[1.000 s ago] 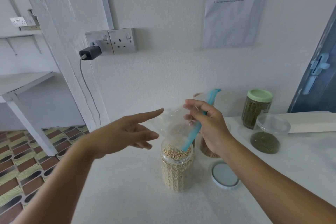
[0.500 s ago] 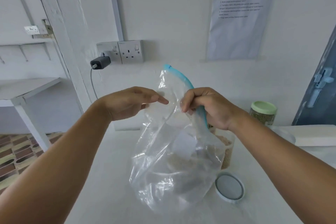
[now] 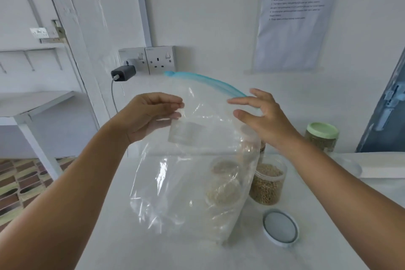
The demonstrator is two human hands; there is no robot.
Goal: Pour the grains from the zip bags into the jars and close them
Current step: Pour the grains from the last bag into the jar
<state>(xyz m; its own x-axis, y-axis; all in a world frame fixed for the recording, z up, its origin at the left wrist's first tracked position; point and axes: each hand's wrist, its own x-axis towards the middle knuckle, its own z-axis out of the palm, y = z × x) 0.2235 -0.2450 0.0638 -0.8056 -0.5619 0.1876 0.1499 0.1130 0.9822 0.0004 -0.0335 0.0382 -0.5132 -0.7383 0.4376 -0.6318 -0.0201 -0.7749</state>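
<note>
Since half a second ago, my right hand (image 3: 265,116) is letting go of the empty clear zip bag (image 3: 192,177) with the blue zipper; my left hand (image 3: 151,114) is pinching its edge above the table (image 3: 122,237). Next I'm judging: set it aside, cap the open grain jar (image 3: 268,184) with the white lid (image 3: 281,228).

We count two hands, the left hand (image 3: 151,116) and the right hand (image 3: 260,114). One zip bag (image 3: 186,182). Three jars: an open jar (image 3: 268,184), a jar behind the bag (image 3: 223,182) and a green-lidded jar (image 3: 322,139). One loose lid (image 3: 281,227). Two wall sockets (image 3: 146,59).
</note>
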